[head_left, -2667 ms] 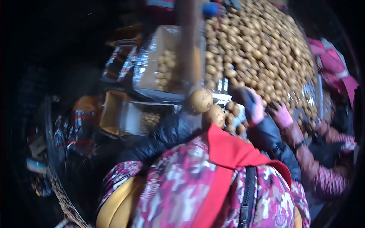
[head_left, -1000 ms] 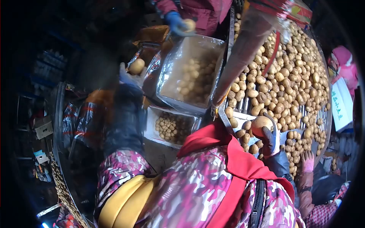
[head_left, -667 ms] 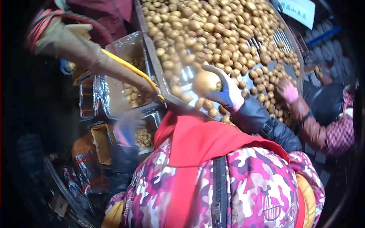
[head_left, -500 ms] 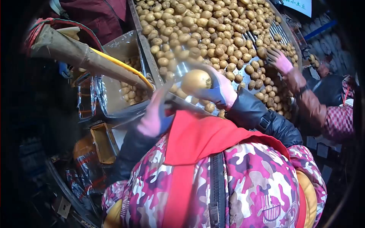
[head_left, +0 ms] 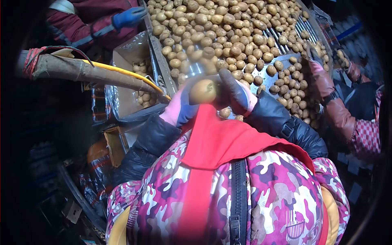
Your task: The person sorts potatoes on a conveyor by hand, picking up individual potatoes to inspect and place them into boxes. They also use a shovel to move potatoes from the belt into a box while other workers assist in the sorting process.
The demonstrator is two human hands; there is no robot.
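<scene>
Held chest-high between both gloved hands: one large potato, just above the red scarf. Left hand cupping its left side, right hand with fingers wrapped over its right side. Beyond, roller bench heaped with potatoes.

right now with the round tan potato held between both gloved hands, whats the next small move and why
Probably carry the round tan potato left to the plastic-lined cardboard box. Left hand and right hand both clasp it above the sorting table's near edge, and that box already holds similar potatoes.
</scene>
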